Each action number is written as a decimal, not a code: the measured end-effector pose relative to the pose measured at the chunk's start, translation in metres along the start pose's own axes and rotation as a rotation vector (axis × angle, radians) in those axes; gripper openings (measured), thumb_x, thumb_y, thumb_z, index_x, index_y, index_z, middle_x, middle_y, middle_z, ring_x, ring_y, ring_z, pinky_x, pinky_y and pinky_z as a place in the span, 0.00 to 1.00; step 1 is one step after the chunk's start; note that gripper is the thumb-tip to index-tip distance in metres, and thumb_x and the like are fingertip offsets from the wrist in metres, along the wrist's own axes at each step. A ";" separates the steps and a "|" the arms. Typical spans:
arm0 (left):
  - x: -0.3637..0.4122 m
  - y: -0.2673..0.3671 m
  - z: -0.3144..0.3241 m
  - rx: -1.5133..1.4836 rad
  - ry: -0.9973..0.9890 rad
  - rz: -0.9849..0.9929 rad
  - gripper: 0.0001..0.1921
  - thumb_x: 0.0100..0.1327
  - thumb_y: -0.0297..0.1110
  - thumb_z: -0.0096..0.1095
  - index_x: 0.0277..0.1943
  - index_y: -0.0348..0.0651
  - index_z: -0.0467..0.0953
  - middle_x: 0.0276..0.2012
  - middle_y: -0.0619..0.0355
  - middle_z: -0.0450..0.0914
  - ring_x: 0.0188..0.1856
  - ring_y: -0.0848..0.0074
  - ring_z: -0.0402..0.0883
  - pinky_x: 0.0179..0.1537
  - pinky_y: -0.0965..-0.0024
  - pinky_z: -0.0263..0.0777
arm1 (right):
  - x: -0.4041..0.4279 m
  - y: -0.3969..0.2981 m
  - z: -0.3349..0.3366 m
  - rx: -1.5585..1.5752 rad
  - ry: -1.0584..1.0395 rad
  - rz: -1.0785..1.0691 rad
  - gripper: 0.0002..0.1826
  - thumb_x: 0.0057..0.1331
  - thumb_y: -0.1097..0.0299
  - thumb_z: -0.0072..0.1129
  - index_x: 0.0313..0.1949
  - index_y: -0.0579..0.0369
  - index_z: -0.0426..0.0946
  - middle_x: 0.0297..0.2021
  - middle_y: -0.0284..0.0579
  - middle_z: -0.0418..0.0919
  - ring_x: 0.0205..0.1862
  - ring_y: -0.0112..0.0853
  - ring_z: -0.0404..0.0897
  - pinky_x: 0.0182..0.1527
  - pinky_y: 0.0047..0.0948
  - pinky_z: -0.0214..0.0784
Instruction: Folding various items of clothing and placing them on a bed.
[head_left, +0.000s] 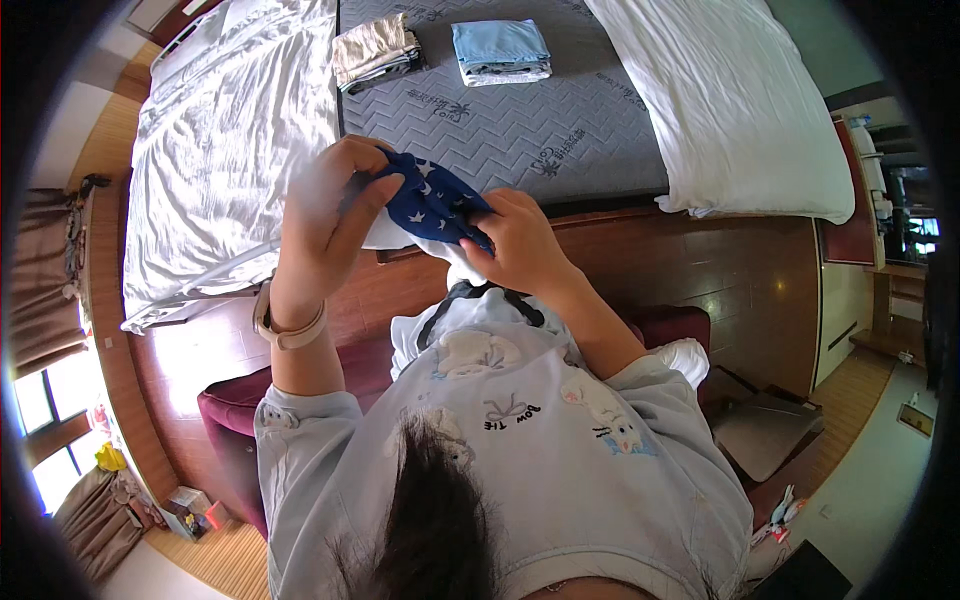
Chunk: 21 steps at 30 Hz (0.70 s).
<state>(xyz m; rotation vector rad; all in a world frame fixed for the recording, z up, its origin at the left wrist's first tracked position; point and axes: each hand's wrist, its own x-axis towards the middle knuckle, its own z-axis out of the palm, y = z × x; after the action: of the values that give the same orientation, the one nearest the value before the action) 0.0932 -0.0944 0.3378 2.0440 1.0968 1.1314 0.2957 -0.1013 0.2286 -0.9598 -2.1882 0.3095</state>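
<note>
A dark blue cloth with white stars (439, 199) is stretched between my two hands, above the near edge of the bed. My left hand (337, 202) pinches its left end between thumb and fingers; a blurred patch covers part of this hand. At the other end, my right hand (514, 236) grips the fabric near its lower corner. White fabric (448, 251) hangs just below the blue cloth; whether it is the same piece I cannot tell. The exact kind of garment is unclear because it is bunched.
On the grey mattress (502, 142) lie two folded stacks, one topped with beige cloth (375, 49), one with light blue cloth (500, 46). White bedding lies left (232, 135) and right (720, 97). A dark red upholstered seat (232, 420) is beneath me. A folding chair (769, 431) stands right.
</note>
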 end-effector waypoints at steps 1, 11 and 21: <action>0.000 0.000 0.000 0.039 0.016 0.034 0.05 0.55 0.18 0.55 0.33 0.33 0.67 0.30 0.50 0.72 0.29 0.70 0.70 0.33 0.75 0.65 | -0.002 0.004 0.004 0.055 -0.066 0.042 0.11 0.47 0.66 0.59 0.28 0.60 0.74 0.30 0.48 0.73 0.35 0.43 0.72 0.40 0.42 0.64; -0.009 -0.013 0.005 0.299 0.125 0.273 0.06 0.56 0.16 0.50 0.37 0.31 0.66 0.30 0.46 0.71 0.28 0.57 0.71 0.29 0.66 0.66 | -0.006 0.022 0.026 0.091 -0.198 0.109 0.07 0.46 0.72 0.59 0.26 0.60 0.75 0.26 0.49 0.73 0.33 0.46 0.72 0.38 0.42 0.64; -0.033 -0.026 -0.021 0.297 0.004 0.135 0.17 0.42 0.35 0.74 0.30 0.37 0.71 0.25 0.55 0.75 0.23 0.69 0.74 0.25 0.73 0.68 | -0.010 0.054 -0.045 0.368 -0.351 0.103 0.05 0.51 0.76 0.57 0.27 0.64 0.75 0.28 0.48 0.74 0.31 0.43 0.74 0.34 0.34 0.65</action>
<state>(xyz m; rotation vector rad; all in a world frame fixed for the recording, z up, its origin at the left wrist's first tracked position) 0.0544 -0.1080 0.3144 2.3766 1.2030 1.0895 0.3616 -0.0738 0.2301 -0.8578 -2.2775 0.9558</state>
